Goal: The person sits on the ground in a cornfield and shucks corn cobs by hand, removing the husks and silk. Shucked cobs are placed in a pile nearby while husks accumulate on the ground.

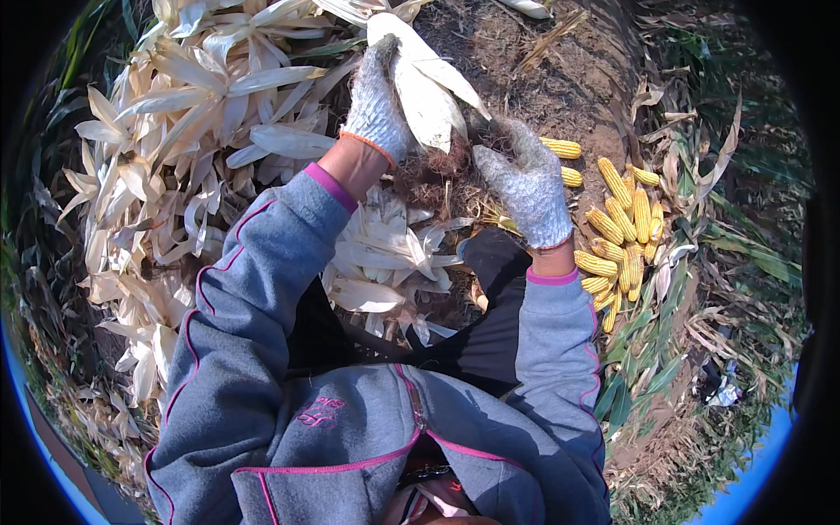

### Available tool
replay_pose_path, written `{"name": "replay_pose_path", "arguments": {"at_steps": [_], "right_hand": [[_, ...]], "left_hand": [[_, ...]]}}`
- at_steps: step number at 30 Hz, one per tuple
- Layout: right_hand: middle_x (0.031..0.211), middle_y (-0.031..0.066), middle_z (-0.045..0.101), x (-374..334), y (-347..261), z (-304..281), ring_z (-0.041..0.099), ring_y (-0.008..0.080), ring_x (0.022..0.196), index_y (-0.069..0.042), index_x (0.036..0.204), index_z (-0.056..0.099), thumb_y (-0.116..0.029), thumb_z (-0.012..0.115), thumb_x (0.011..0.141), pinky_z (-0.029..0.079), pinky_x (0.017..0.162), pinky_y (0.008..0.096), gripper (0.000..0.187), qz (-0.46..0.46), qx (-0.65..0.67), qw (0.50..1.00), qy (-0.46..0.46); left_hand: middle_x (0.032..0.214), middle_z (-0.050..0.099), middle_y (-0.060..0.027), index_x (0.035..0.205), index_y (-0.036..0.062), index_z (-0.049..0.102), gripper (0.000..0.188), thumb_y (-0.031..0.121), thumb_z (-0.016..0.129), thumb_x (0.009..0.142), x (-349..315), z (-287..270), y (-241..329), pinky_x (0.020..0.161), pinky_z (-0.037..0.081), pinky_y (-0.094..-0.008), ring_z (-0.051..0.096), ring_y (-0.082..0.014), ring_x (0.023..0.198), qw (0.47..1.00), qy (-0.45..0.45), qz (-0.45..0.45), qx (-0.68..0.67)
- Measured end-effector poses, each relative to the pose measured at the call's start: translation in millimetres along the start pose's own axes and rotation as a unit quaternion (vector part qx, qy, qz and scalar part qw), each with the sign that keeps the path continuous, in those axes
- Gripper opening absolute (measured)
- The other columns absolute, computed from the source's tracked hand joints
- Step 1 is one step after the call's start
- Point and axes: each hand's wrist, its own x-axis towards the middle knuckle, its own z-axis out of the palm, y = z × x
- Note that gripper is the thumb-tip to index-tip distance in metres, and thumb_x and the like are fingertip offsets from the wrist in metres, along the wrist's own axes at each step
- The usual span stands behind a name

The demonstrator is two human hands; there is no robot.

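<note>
Out in a dry corn field here, bare brown dirt [560,79] underfoot and trampled stalks all round. Closest to the camera is the grey zip-up jacket with pink piping [367,437], both sleeves reaching forward. Just past the knees there's a scatter of pale dry husk leaves [376,262]. The right hand [528,182], in a white knitted work glove, is curled over a clump of brown silk and husk; fingers look bent shut, though what exactly they're pinching I can't tell. The left hand [378,101], same kind of glove with an orange cuff, is clamped on a big cream-coloured husked corn ear [424,87], held up over the dirt between the two hands.

My take on doing this bit well: keep the left grip firm near the base and peel husk downward in whole strips, not shreds. Room-wise, the big heap of stripped white husks [192,114] crowds the left side, and the row of bare yellow corn cobs [621,227] lies just beside the right wrist, with green and brown leaves beyond. The open dirt straight ahead is the freest space.
</note>
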Motion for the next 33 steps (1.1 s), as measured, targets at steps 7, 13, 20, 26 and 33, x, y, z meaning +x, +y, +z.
{"name": "replay_pose_path", "arguments": {"at_steps": [7, 13, 20, 26, 33], "right_hand": [[0.111, 0.0105, 0.065, -1.6, -2.5, 6.1, 0.064, 0.0243, 0.098, -0.008, 0.118, 0.061, 0.001, 0.063, 0.078, 0.051, 0.084, 0.0340, 0.041, -0.272, -0.192, 0.943, 0.004], [0.103, 0.0105, 0.064, -3.1, -4.6, 11.5, 0.062, 0.0299, 0.097, -0.010, 0.108, 0.065, 0.003, 0.065, 0.074, 0.051, 0.081, 0.0395, 0.036, -0.389, -0.329, 0.855, 0.097], [0.096, 0.0097, 0.065, -6.6, 1.9, 27.4, 0.062, 0.0175, 0.087, 0.000, 0.105, 0.061, 0.002, 0.060, 0.081, 0.050, 0.076, 0.0301, 0.024, -0.057, 0.037, 0.981, 0.182], [0.104, 0.0069, 0.065, 9.9, 10.7, 6.4, 0.060, 0.0139, 0.090, 0.000, 0.112, 0.060, -0.009, 0.052, 0.091, 0.049, 0.081, 0.0269, 0.024, 0.029, 0.098, 0.993, 0.060], [0.109, 0.0066, 0.063, 4.1, 8.0, 9.1, 0.059, 0.0152, 0.098, -0.001, 0.114, 0.059, -0.010, 0.059, 0.090, 0.047, 0.087, 0.0274, 0.026, 0.026, 0.059, 0.997, 0.051]], "left_hand": [[0.099, 0.063, -0.0124, 0.113, 0.0058, 0.053, 0.047, 0.045, 0.052, 0.088, 2.6, -2.7, -4.2, 0.086, 0.050, -0.0419, 0.062, -0.0277, 0.091, 1.000, 0.003, -0.016, 0.006], [0.099, 0.063, -0.0122, 0.114, 0.0056, 0.053, 0.050, 0.048, 0.051, 0.088, 2.8, -8.7, -14.5, 0.087, 0.050, -0.0426, 0.062, -0.0279, 0.091, 0.999, -0.001, -0.040, -0.002], [0.098, 0.064, -0.0127, 0.112, 0.0050, 0.055, 0.050, 0.049, 0.050, 0.089, 5.5, -19.3, -21.9, 0.085, 0.051, -0.0417, 0.063, -0.0274, 0.090, 0.985, -0.092, -0.142, -0.035], [0.099, 0.063, -0.0112, 0.114, 0.0062, 0.053, 0.047, 0.046, 0.053, 0.089, 5.5, -18.1, -26.7, 0.084, 0.052, -0.0395, 0.064, -0.0251, 0.089, 0.994, -0.054, -0.094, 0.007], [0.087, 0.064, -0.0081, 0.103, 0.0042, 0.058, 0.028, 0.030, 0.054, 0.092, -0.7, -11.8, -17.6, 0.072, 0.055, -0.0318, 0.065, -0.0199, 0.078, 0.988, -0.068, -0.133, -0.047]]}}
